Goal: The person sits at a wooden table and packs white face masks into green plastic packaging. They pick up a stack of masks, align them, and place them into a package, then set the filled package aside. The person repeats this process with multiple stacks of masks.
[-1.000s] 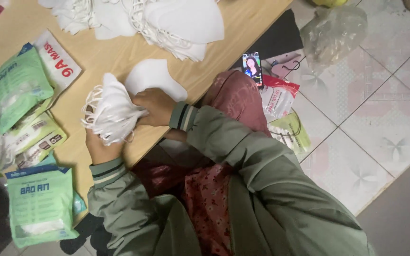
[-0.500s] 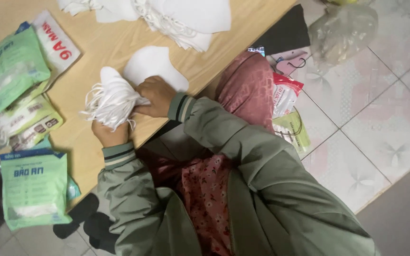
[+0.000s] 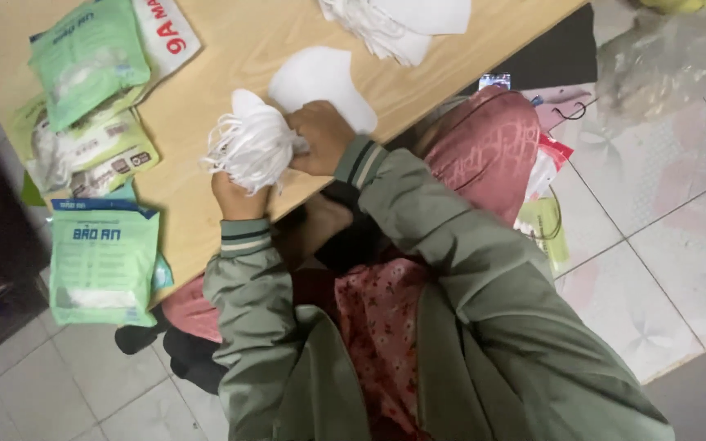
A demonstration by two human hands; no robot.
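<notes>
Both hands hold one thick stack of white face masks [image 3: 248,143] with dangling ear loops, just above the low wooden table [image 3: 230,49]. My left hand [image 3: 239,196] grips the stack from underneath, near the table's front edge. My right hand [image 3: 320,137] clamps it from the right side. A single white mask [image 3: 320,77] lies flat on the table just behind my right hand. A bigger heap of white masks [image 3: 398,20] sits at the far edge.
Green and white sealed mask packets [image 3: 83,57] lie at the table's left, one more [image 3: 104,261] hanging over the front left corner. A clear plastic bag [image 3: 663,57] and loose packets [image 3: 545,220] rest on the tiled floor at right. My knees sit below the table edge.
The view has shifted, so the table and hands now sit a little higher in the picture. Both hands still hold the mask stack, pressed closer together.
</notes>
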